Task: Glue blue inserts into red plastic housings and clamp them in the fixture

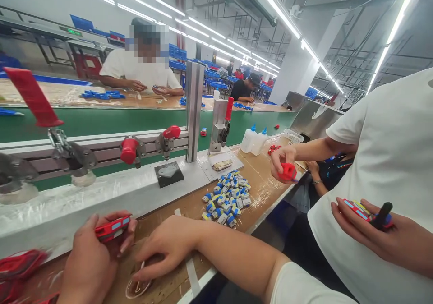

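Left hand (89, 263) gripping a red toy piece (112, 228) low over the surface (189, 204), right hand (169, 247) fingers spread, pressing down beside a small clear dish (137, 288), pile of blue-and-white parts (226, 200) further along, a co-worker's hand (282, 162) pinching a red part (288, 172).

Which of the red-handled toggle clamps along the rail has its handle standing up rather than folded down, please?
The nearest one, at far left: its long red handle slants upward above the rail. The two clamps further along, and, have short red handles lying low.

Factory assembly line: conveyor belt (101, 120), workbench rows.
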The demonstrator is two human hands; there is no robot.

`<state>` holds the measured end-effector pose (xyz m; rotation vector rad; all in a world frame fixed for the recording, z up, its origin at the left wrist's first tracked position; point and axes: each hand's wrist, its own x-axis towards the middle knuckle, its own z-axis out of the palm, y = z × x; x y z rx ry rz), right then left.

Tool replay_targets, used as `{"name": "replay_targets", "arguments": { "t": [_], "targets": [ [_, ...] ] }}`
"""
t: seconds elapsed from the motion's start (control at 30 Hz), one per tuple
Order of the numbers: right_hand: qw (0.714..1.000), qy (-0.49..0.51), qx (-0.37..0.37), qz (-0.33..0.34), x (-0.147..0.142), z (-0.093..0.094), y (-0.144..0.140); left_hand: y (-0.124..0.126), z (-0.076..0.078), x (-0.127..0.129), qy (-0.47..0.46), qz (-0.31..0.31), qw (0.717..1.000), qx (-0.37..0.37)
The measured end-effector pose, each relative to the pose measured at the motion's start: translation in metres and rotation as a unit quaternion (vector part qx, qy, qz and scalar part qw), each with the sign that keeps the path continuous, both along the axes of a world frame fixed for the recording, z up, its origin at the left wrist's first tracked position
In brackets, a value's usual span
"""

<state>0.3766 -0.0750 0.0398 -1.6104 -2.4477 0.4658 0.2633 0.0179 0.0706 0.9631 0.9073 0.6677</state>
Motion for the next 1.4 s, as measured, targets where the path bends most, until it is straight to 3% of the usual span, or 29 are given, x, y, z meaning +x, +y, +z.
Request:
{"name": "replay_targets", "arguments": {
  "t": [0.93,1.4],
  "targets": [
    [0.998,0.035,-0.040,-0.015,0.000,0.000,0.003,0.004,0.000,0.001,0.017,0.013,1.000,-0.023],
    [0.999,-0.020,0.043,-0.008,0.000,-0.010,0.000,0.011,-0.018,-0.003,-0.043,-0.022,0.999,-0.007]
  ]
}}
